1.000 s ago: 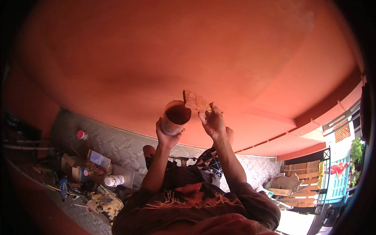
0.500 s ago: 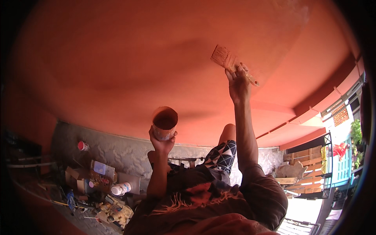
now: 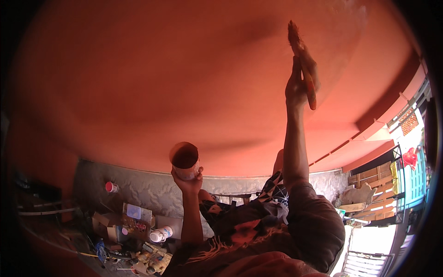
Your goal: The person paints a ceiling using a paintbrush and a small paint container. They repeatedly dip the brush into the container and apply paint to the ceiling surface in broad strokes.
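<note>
Nearest, the left hand (image 3: 188,183) is cradling an open cup (image 3: 186,173), fingers curling around its side. Farther up and right, the right hand (image 3: 295,87) is pinching a paintbrush (image 3: 299,48) between thumb and fingers. A second ago that brush was hanging beside the cup's mouth, so the work is apparently shifting to the wall (image 3: 184,87); whether bristles are touching it, I can't tell. The orange-red surface is showing soft shadows. Near left, a white bucket (image 3: 160,234) is resting beside clutter; far right, turquoise slats (image 3: 414,180) are catching sunlight.
</note>
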The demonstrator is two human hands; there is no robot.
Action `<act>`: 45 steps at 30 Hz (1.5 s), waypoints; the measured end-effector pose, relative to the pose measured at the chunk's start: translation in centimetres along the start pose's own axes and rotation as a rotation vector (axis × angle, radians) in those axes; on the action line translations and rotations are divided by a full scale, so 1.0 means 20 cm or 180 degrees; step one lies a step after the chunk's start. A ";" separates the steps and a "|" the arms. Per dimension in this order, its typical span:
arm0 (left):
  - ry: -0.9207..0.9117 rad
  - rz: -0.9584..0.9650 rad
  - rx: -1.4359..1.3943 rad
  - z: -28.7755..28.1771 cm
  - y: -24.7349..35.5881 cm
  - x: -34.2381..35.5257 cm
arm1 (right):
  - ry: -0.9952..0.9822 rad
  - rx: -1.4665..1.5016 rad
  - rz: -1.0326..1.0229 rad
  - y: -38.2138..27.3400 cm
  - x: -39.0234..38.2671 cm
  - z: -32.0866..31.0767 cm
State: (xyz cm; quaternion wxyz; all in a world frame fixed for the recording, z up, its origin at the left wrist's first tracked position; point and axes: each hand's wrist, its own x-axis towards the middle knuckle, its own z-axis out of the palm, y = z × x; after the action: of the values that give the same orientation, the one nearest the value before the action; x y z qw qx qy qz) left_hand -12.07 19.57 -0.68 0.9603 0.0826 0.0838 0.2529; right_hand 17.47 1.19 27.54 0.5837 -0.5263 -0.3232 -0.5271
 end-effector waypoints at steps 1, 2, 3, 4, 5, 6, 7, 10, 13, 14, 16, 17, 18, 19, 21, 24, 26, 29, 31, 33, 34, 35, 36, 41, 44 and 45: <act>0.0018 0.0027 0.0011 0.00 0.02 0.00 | 0.0087 -0.0277 -0.0134 0.01 0.02 -0.01; 0.0033 0.0041 0.0020 -0.01 0.03 0.00 | 0.0191 -0.0552 -0.0229 0.02 0.03 -0.01; 0.0017 0.0012 0.0025 -0.01 0.05 0.00 | 0.0031 -0.0551 -0.0300 0.05 0.00 0.01; 0.0002 -0.0011 0.0029 -0.02 0.06 0.00 | -0.0131 -0.0542 -0.0367 0.09 -0.08 0.06; -0.0013 -0.0018 0.0030 -0.02 0.07 0.00 | -0.0296 -0.0518 -0.0433 0.12 -0.17 0.11; -0.0016 -0.0040 -0.0002 -0.04 0.07 0.01 | -0.0769 -0.0613 -0.0537 0.10 -0.28 0.16; -0.0023 -0.0066 -0.0028 -0.05 0.08 0.01 | -0.1236 -0.0709 -0.0637 0.06 -0.41 0.21; -0.0044 -0.0099 -0.0066 -0.07 0.09 0.04 | -0.2541 -0.0120 -0.1047 -0.02 -0.75 0.37; -0.0046 -0.0197 -0.0069 -0.06 0.09 0.04 | -0.2919 0.0614 -0.0605 -0.01 -0.72 0.43; -0.0065 -0.0219 -0.0067 -0.06 0.09 0.05 | -0.2574 0.0651 -0.0356 0.05 -0.66 0.44; -0.0045 -0.0103 -0.0021 -0.08 0.09 0.03 | -0.2091 0.0392 -0.0127 0.08 -0.33 0.36; -0.0031 -0.0067 0.0007 -0.08 0.10 0.02 | -0.1640 0.0375 -0.0102 0.07 -0.16 0.31; 0.0033 -0.0055 -0.0002 -0.09 0.11 0.01 | -0.1175 0.0192 -0.0493 0.10 0.00 0.24; 0.0107 -0.0062 -0.0032 -0.11 0.11 0.00 | -0.0756 -0.0154 -0.0613 0.09 0.14 0.17; 0.0192 -0.0087 -0.0063 -0.14 0.11 -0.01 | 0.0082 -0.0463 -0.0941 0.15 0.30 0.11; 0.0159 -0.0048 -0.0098 -0.15 0.12 -0.01 | -0.0124 -0.0758 -0.1339 0.04 0.21 0.20; 0.0077 -0.0068 -0.0091 -0.17 0.13 0.02 | -0.1498 -0.0955 -0.1127 0.02 -0.09 0.27; 0.0133 -0.0121 -0.0115 -0.14 0.14 0.03 | -0.2773 -0.0481 -0.1781 -0.03 -0.55 0.43; 0.0233 -0.0068 -0.0017 -0.16 0.13 0.04 | -0.3449 0.0051 -0.0996 -0.08 -0.59 0.45; 0.0180 -0.0042 0.0016 -0.16 0.13 0.06 | -0.3196 0.0305 -0.0495 -0.07 -0.48 0.51; 0.0104 -0.0071 0.0002 -0.17 0.14 0.05 | -0.2617 0.0425 -0.0813 -0.02 -0.34 0.53; 0.0040 -0.0087 -0.0016 -0.18 0.14 0.04 | -0.2221 0.0289 -0.0451 -0.06 -0.14 0.51; 0.0079 -0.0081 -0.0039 -0.17 0.15 0.03 | -0.1805 0.0299 -0.0550 0.02 0.02 0.49; -0.0306 -0.0069 -0.0252 -0.27 0.15 0.03 | -0.0188 -0.0516 -0.1907 -0.03 0.47 0.33; -0.0217 -0.0087 -0.0265 -0.25 0.15 0.02 | -0.0997 -0.0840 -0.1658 -0.08 0.14 0.39; -0.0213 -0.0100 -0.0229 -0.25 0.16 0.03 | -0.1609 -0.0949 -0.1621 -0.08 -0.04 0.44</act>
State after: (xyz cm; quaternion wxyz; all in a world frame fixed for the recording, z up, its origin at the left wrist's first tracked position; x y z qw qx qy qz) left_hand -14.03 23.26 -5.06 0.9688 0.0551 0.0438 0.2378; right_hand 17.35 10.07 29.27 0.2532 -0.6215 -0.4970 -0.5500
